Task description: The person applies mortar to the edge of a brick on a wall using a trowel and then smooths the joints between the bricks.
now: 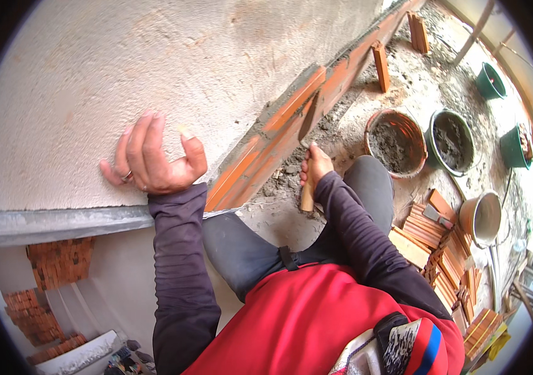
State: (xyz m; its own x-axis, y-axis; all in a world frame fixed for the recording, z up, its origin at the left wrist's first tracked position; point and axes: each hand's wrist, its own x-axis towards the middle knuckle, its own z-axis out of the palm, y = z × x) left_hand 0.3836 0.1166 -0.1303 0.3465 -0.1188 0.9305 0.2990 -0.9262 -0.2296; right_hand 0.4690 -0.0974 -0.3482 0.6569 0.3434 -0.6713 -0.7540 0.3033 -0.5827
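My right hand (318, 167) is wrapped round the wooden handle of a trowel (307, 199). Its dark blade reaches forward along the side of a low course of orange bricks (294, 106); whether it touches them I cannot tell. Grey mortar lies between and over the bricks, which run beside a rough, pale plastered surface (172, 69). Over that surface, close to its near edge, my left hand (160, 157) is empty, with its thumb apart and its fingers loosely bent. Whether its fingers rest on the plaster is unclear.
On the right stand an orange bucket (421, 156) and a dark bucket (430, 140), both holding mortar. Stacked bricks (426, 225) and a pale bucket (493, 220) lie nearer. Two green buckets (482, 81) (508, 153) are farther off. Upright bricks (381, 65) stand beside the wall.
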